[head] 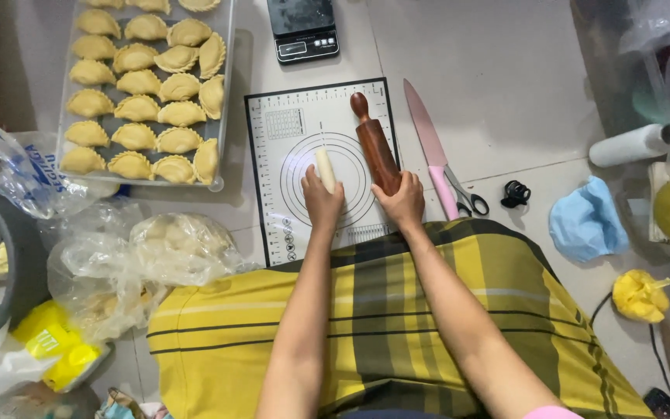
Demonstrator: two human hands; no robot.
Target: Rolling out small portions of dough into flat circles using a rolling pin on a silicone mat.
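Observation:
A white baking mat [273, 167] with printed circles lies on the floor before me. My left hand [322, 200] rests on the mat with its fingers over the near end of a pale, elongated roll of dough [324, 167]. My right hand [403, 200] grips the near handle of a dark wooden rolling pin [374, 143], which lies slanted along the mat's right side. A yellow checked cloth [381, 318] covers my lap below both arms.
A clear tray [223, 101] holding several crimped pastries stands at the far left. A kitchen scale [302, 29] sits beyond the mat. A pink-handled knife [430, 143], scissors [467, 198], a paper roll [630, 145], a blue cloth [587, 221] lie right. Plastic bags [157, 256] are left.

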